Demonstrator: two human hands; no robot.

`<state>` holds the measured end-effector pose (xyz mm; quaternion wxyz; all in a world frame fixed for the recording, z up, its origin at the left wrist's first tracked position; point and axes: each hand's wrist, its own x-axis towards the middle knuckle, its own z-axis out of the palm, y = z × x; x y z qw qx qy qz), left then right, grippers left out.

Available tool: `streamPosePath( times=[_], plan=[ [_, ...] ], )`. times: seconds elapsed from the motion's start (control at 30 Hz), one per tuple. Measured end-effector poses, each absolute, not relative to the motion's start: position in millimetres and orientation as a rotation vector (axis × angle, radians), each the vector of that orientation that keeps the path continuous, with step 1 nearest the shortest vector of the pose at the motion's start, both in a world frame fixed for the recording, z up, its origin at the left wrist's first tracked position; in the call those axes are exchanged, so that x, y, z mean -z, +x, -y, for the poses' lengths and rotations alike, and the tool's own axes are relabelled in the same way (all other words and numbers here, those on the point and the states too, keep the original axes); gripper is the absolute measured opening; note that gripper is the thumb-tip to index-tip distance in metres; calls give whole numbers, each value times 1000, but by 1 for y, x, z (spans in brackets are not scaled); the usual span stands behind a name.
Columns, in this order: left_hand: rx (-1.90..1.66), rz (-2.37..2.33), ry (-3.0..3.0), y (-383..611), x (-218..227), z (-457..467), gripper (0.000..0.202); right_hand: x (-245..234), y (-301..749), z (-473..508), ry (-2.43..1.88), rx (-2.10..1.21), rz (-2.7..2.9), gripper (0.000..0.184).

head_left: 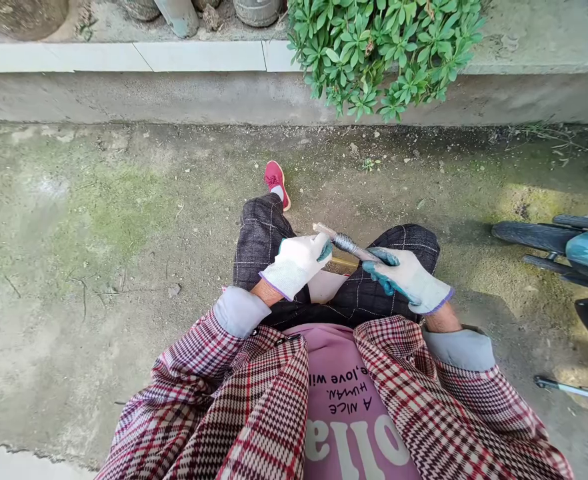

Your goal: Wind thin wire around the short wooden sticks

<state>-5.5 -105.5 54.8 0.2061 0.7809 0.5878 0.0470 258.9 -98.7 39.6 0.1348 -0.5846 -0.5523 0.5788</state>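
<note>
Over my lap (pixel 369 300), hands apart: my right hand (pixel 404 275) clamped on one end of the stick (pixel 365 254), presumably to steady it; left hand (pixel 301 260) curled beside the other end, near the wire (pixel 344 242) coiled round it. Cannot tell whether the left grips anything; closeness suggests it minds the wire. Beyond: my shoe (pixel 275 179) on the ground (pixel 214 233), then a plant (pixel 381 50) overhanging the ledge (pixel 199 57).
</note>
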Motion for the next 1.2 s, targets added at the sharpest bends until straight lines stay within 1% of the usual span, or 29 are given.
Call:
streamPosePath(
  times=[0.1,0.17,0.27,0.37,0.47,0.6,0.73,0.8,0.93,1.1,1.2],
  plan=[
    [-97,-1696,2130,-5,-57,105,28,-38,257,101,-1666,-1710,1574,42],
    [-144,-1697,2072,-4,-56,106,27,-38,255,102,-1672,-1716,1531,39],
    [-351,-1556,1868,-1,-51,108,20,-40,250,102,-1688,-1706,1416,35],
    [-611,-1319,1529,4,-47,111,17,-43,244,102,-1647,-1758,1320,40],
    [-755,-1203,1279,8,-49,114,15,-41,241,105,-1608,-1792,1280,42],
    [-786,-1230,1085,14,-54,118,13,-37,238,107,-1611,-1779,1273,39],
    [-742,-1098,880,16,-54,119,19,-42,238,105,-1550,-1833,1204,46],
    [-758,-994,885,14,-53,118,24,-46,240,104,-1500,-1869,1183,48],
    [-698,-946,1026,10,-47,115,28,-50,246,105,-1367,-1993,1159,46],
    [-633,-994,1315,2,-21,107,27,-47,262,104,-1181,-2068,1125,40],
    [-546,-1097,1409,-9,-12,95,23,-46,272,100,-1156,-2215,1396,34]
  ],
)
